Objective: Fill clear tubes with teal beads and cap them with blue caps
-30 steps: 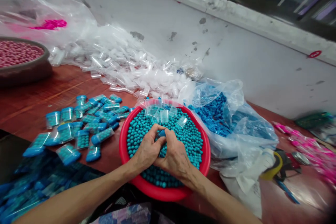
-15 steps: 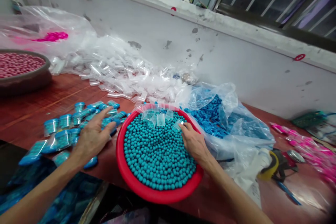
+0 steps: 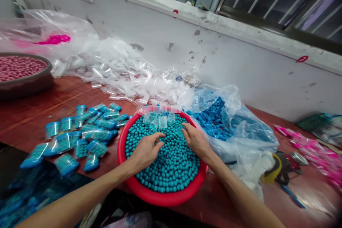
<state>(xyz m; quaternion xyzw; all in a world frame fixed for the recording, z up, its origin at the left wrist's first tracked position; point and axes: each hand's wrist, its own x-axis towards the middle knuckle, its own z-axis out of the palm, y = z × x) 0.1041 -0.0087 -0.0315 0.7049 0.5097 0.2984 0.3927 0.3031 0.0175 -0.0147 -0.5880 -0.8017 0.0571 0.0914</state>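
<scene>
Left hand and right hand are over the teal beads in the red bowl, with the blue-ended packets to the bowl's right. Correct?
Not quite: the head view shows the blue-ended packets to the red bowl's left. Left hand and right hand are over the teal beads.

Left hand (image 3: pixel 146 150): over teal beads (image 3: pixel 168 176)
Right hand (image 3: pixel 197 141): likewise
Red basin (image 3: pixel 171 199): holds beads
Blue-capped containers (image 3: pixel 64 142): left of basin

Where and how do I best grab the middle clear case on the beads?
I'd pinch the clear case at its near end, from above and the near side: that end looks free on the beads, while other clear cases crowd its flanks.
</scene>
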